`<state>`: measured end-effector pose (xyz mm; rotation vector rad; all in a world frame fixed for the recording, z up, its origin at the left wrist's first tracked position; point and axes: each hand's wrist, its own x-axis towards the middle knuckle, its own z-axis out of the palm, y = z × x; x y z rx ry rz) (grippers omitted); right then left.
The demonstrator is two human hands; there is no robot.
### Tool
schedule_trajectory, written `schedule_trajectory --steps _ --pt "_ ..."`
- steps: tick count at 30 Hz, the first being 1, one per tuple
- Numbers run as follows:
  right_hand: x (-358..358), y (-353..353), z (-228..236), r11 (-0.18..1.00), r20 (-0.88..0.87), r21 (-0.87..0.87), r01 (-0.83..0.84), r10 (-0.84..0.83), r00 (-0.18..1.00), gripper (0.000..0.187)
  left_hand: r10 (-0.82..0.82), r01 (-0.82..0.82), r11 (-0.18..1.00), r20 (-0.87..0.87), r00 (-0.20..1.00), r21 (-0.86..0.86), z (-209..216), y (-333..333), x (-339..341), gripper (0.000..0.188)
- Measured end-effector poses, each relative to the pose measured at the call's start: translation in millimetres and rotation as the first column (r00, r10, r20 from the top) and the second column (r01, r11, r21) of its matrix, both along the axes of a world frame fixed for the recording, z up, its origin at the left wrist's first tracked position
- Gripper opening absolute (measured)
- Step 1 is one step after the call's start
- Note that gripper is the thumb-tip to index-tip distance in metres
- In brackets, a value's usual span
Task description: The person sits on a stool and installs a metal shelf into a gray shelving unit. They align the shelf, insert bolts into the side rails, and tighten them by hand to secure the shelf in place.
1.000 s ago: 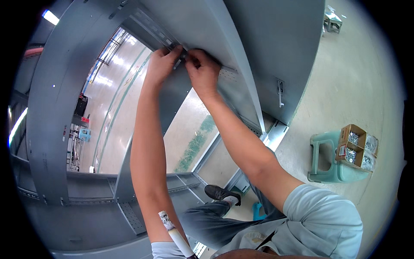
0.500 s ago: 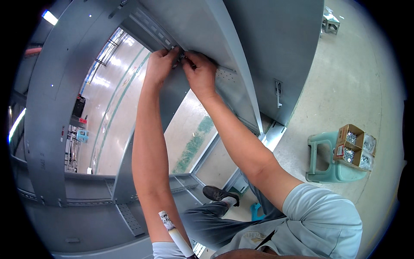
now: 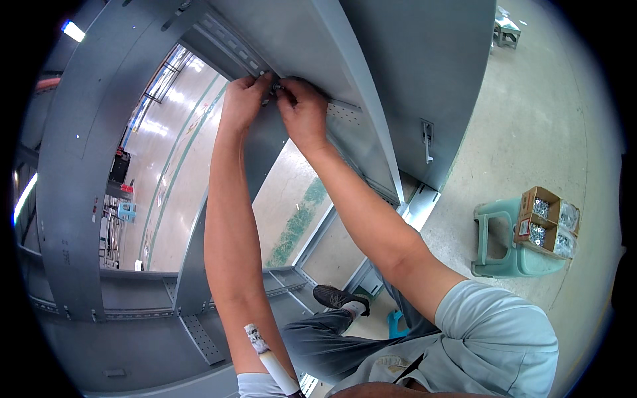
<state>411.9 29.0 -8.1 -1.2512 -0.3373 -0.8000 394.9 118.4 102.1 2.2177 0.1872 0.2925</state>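
Observation:
Both my arms reach up to an upper inside corner of a grey metal cabinet frame (image 3: pixel 255 156). My left hand (image 3: pixel 244 101) is closed, its fingertips pressed against the end of a slotted metal rail (image 3: pixel 232 41); whatever they pinch is hidden. Close beside it, my right hand (image 3: pixel 305 114) pinches a small shiny metal fastener (image 3: pixel 277 87) between thumb and forefinger. Whether it is a bolt or a nut is too small to tell. The two hands' fingertips nearly touch.
A grey door panel with a handle (image 3: pixel 427 142) stands to the right. On a pale green stool (image 3: pixel 494 212) rests a divided cardboard box (image 3: pixel 536 249) of small metal hardware. A cigarette (image 3: pixel 275 368) with long ash juts in at the bottom. Perforated crossbars (image 3: pixel 199 338) lie low at left.
My right hand has shifted slightly left, toward my left hand. The left hand stays at the rail end, and the view has moved a little.

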Motion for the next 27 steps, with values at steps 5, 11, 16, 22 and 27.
schedule_trajectory --steps 5,11,16,22,27 --pt "1 1 -2 1.0 -0.012 0.021 -0.009 0.009 1.0 0.016 0.012 -0.012 1.0 -0.005 1.0 0.018 1 -5 -3 0.038" --pt "4 2 -1 0.995 0.065 0.004 0.099 -0.099 0.993 0.019 0.011 -0.011 1.0 -0.002 1.0 0.026 -2 0 1 0.037" --pt "3 3 -2 0.996 0.013 -0.002 0.091 -0.091 0.996 0.018 -0.003 0.002 1.0 0.093 0.996 0.016 -7 -3 0 0.04" --pt "4 4 -4 0.997 0.006 -0.006 0.072 -0.072 0.997 0.018 -0.005 0.003 1.0 0.091 0.996 0.023 -7 0 1 0.04" --pt "4 6 -3 0.998 -0.032 0.048 0.038 -0.037 0.999 0.018 0.005 -0.005 1.0 0.02 1.0 0.022 -4 1 1 0.037"
